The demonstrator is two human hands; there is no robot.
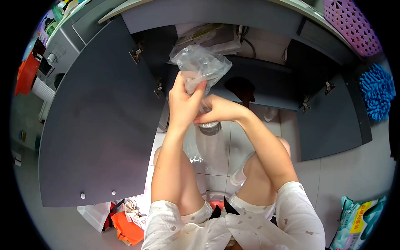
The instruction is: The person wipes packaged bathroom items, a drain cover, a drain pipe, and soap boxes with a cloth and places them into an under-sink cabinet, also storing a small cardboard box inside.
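With the cabinet (216,16) as reference, its two doors, left door (100,125) and right door (335,118), stand swung outward, free edges well apart, leaving open floor (241,139) between. One clear plastic bag (202,60) is at the cabinet's open front: left hand (183,98) fingers curled round it, right hand (223,110) fingers pinching clear plastic at its lower end, just above one dark band (210,128). Right of the cabinet: one blue microfibre head (377,91), one teal packet (358,225).
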